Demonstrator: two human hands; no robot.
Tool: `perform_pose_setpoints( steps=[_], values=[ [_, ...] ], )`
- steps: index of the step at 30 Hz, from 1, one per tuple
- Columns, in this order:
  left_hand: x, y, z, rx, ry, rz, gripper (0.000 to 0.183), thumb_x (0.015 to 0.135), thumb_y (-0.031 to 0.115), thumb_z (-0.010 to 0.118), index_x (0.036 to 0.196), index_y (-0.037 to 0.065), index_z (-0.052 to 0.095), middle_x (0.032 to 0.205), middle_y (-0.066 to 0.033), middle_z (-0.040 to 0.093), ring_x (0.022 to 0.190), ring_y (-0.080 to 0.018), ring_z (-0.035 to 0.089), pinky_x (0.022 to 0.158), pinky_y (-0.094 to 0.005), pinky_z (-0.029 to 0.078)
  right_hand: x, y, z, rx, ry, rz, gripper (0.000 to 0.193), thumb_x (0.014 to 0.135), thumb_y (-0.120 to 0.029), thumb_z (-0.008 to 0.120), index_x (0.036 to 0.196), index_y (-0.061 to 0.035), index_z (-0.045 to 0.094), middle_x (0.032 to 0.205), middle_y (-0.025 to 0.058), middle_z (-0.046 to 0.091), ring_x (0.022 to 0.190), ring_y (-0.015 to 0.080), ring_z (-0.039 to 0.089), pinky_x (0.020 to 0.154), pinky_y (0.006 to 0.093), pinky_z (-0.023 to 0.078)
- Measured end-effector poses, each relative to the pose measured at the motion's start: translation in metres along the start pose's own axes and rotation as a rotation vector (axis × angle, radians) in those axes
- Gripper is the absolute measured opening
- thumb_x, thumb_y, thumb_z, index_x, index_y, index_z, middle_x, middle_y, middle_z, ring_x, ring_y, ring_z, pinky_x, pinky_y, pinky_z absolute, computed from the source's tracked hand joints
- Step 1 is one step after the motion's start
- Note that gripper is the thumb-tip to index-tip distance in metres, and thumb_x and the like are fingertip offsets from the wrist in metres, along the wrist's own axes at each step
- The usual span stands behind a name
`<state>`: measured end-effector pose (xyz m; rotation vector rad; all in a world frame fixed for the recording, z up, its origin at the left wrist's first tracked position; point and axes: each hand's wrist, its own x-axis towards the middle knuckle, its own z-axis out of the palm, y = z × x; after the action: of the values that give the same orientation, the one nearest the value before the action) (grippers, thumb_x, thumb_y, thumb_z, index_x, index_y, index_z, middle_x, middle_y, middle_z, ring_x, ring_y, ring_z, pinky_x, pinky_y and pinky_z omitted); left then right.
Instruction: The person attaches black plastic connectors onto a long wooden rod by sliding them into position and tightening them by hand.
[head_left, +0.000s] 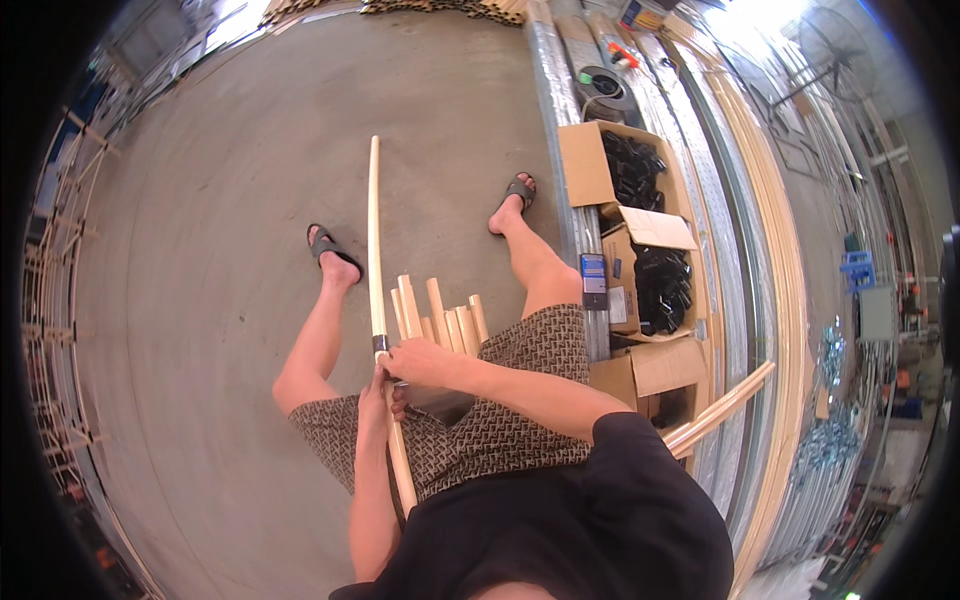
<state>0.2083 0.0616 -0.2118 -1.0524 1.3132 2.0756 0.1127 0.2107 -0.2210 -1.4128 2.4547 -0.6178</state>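
Observation:
A long, pale wood-coloured pole (375, 230) runs from the floor area between my feet back toward my waist. A dark band (380, 343) circles it just beyond my hands. My left hand (375, 405) is closed around the pole, below the band. Coming across from the right, my right hand (418, 361) has its fingers closed on the pole right beside the band; its fingertips are partly hidden. Several shorter pale poles (434, 305) stand between my thighs, their lower ends hidden behind my right arm.
To my right, open cardboard boxes (584, 165) hold many small black parts (662, 290). They rest on long, wrapped metal bars (560, 90). A dark coil (605, 92) lies beyond them. Long pale poles (790, 290) lie further right, and a few (722, 408) stick out beside my right elbow.

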Motion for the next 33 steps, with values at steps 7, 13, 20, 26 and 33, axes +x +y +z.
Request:
perform_pose_setpoints(
  steps=[7,13,20,26,33],
  values=[
    [0.000,0.003,0.009,0.050,0.035,-0.008,0.045,0.103,0.050,0.048,0.101,0.006,0.053,0.066,-0.0020,0.051,0.048,-0.0101,0.047,0.041,-0.0245,0.036,-0.004,-0.002,0.011,0.014,0.051,0.058,0.017,0.083,-0.017,0.064,0.090,-0.0005,0.062,0.083,0.0141,0.070,0.080,0.0302,0.071,0.068,0.0405,0.056],
    [0.000,0.004,0.006,0.067,0.041,0.017,0.048,0.103,0.052,0.047,0.096,0.006,0.057,0.067,-0.0031,0.054,0.047,-0.0108,0.048,0.041,-0.0250,0.037,-0.008,-0.017,0.015,-0.016,0.116,0.117,0.021,0.086,-0.015,0.061,0.102,-0.0017,0.060,0.088,0.0133,0.067,0.083,0.0301,0.069,0.071,0.0387,0.055],
    [0.002,0.004,0.001,0.028,0.033,-0.005,0.047,0.101,0.051,0.053,0.099,0.004,0.057,0.070,-0.0043,0.055,0.047,-0.0110,0.047,0.039,-0.0253,0.038,-0.001,0.017,-0.012,0.177,-0.077,-0.130,0.020,0.084,-0.008,0.061,0.104,-0.0043,0.060,0.088,0.0134,0.063,0.088,0.0322,0.066,0.074,0.0413,0.055],
    [0.001,0.003,0.005,0.015,0.038,-0.010,0.049,0.098,0.051,0.059,0.096,0.002,0.056,0.069,-0.0039,0.054,0.048,-0.0114,0.048,0.040,-0.0256,0.038,-0.008,0.007,0.003,0.109,0.045,-0.040,0.019,0.081,-0.008,0.064,0.098,0.0016,0.059,0.093,0.0148,0.060,0.090,0.0314,0.065,0.077,0.0407,0.054],
    [0.003,0.003,0.002,0.053,0.064,0.019,0.047,0.097,0.049,0.062,0.095,0.002,0.057,0.072,-0.0066,0.058,0.048,-0.0135,0.050,0.041,-0.0271,0.040,-0.009,-0.034,0.014,0.107,0.058,0.355,0.021,0.083,-0.012,0.065,0.098,0.0014,0.058,0.095,0.0153,0.060,0.093,0.0311,0.065,0.080,0.0408,0.054]
  ],
)
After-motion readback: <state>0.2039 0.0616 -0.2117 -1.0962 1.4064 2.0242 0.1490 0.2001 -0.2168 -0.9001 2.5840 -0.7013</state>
